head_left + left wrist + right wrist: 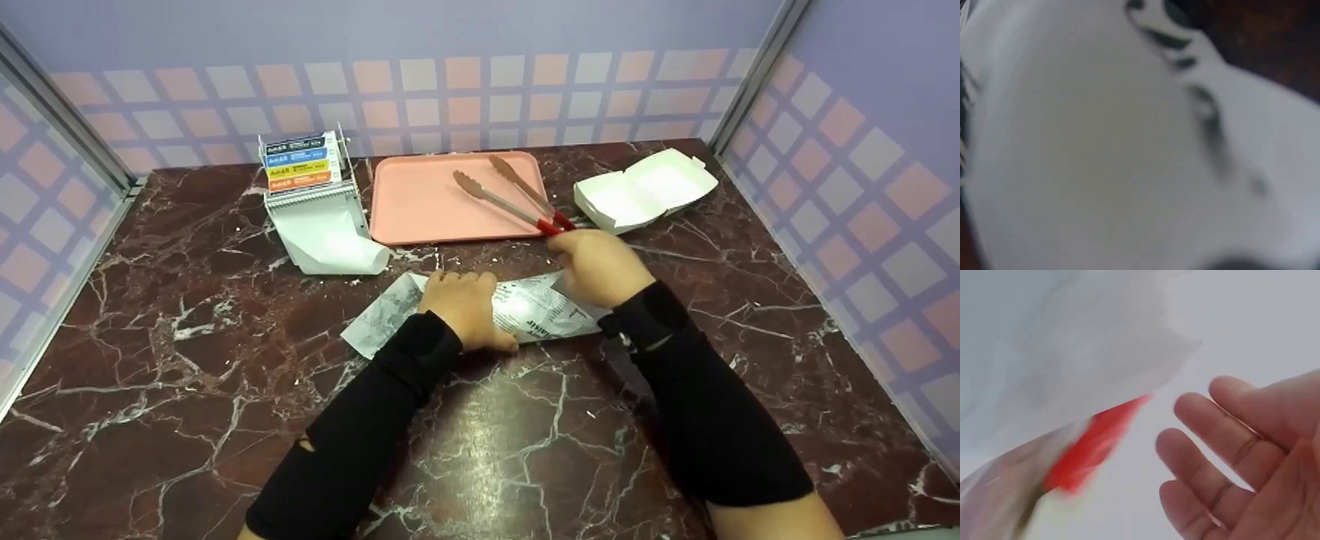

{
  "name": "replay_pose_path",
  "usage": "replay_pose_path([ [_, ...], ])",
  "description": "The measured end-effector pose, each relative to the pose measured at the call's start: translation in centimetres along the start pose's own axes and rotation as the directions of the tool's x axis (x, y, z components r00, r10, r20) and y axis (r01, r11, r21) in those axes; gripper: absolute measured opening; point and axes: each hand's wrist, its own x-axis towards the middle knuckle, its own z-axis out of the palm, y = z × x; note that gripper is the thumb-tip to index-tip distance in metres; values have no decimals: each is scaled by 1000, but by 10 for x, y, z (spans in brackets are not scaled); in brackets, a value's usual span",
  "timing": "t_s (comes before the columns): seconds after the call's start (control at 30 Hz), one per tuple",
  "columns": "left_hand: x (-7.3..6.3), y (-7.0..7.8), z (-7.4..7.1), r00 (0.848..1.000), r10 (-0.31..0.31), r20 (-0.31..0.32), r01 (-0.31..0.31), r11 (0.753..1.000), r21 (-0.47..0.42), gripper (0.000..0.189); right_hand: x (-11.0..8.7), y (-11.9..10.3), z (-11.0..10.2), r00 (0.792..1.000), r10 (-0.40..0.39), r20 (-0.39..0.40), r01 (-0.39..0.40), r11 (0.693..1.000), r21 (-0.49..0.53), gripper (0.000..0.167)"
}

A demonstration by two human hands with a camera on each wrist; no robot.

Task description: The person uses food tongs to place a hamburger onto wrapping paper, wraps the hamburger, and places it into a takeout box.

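A bundle of newsprint-patterned wrapping paper [536, 309] lies across the middle of the table, its loose flap pointing left. My left hand [463, 309] grips it from above, fingers over the far side and thumb at the near edge. White paper [1100, 140] fills the blurred left wrist view. At the bundle's right end is my right hand [600, 266], just in front of the red tong handles. In the right wrist view its fingers [1207, 422] are extended and apart from the lifted paper [1084, 354]. What the wrapping contains is hidden.
Metal tongs [517, 206] with red handles lie on a pink tray [412, 199] at the back. An opened white carton [637, 191] stands back right. To the left is a dispenser rack [311, 191] with several small boxes and a white roll. Patterned walls border the table.
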Motion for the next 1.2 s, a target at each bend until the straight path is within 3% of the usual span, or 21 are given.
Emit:
replay_pose_path([
  [0.07, 0, 0, 0, 1000, -2, -3, 2, 1000, -1, 107, -4, -17, 3, 994, -100, 53, 98, 994, 40, 57],
  [0.2, 1, 0, 1, 1000, 4, 4, -4, 1000, 15, 118, -9, -42, 22, 945, -246, 214, 246, 969, 25, 87],
  [0.33, 2, -1, 1, 1000, 20, 15, -21, 1000, 18, 126, -10, -50, 37, 938, -217, 271, 249, 964, -91, 101],
  [0.7, -1, -11, -3, 1000, 17, 20, -17, 1000, 11, 121, -4, -51, 44, 939, -161, 304, 219, 961, -168, 96],
  [0.93, -1, -11, -4, 999, 49, 12, -49, 999, 18, 119, 0, -56, 51, 954, -146, 261, 208, 952, -226, 103],
  [1.1, -3, -17, -3, 1000, 25, 8, -25, 1000, 18, 115, 1, -55, 54, 959, -165, 230, 219, 947, -233, 94],
  [1.2, -4, -20, -3, 1000, 18, 18, -18, 1000, 17, 118, 2, -56, 55, 962, -167, 218, 219, 945, -244, 98],
])
